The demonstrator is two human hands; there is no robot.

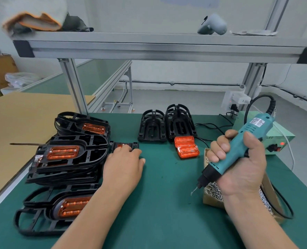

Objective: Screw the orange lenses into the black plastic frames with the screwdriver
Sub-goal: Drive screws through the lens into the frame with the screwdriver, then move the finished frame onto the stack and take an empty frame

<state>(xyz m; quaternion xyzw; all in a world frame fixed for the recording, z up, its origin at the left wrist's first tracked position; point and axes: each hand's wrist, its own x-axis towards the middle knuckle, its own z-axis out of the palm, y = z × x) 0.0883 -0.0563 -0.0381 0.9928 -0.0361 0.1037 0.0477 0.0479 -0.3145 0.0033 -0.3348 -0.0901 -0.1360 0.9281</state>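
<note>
My right hand (239, 159) grips a teal electric screwdriver (242, 141), bit tilted down-left over a box of screws (213, 193). My left hand (124, 162) lies on the green mat, its fingers touching a small black frame with an orange lens (121, 145). Left of it lie stacked black frames with orange lenses fitted (66, 153), one more behind (88, 124) and one in front (59, 207), partly hidden by my forearm. Two piles of bare black frames (167, 124) stand at the back. Loose orange lenses (186, 147) lie in front of them.
A green power unit (273, 141) with a red light stands at the right, its cables trailing across the mat. Cardboard (23, 123) covers the bench to the left. An aluminium shelf (158, 49) spans overhead on two posts.
</note>
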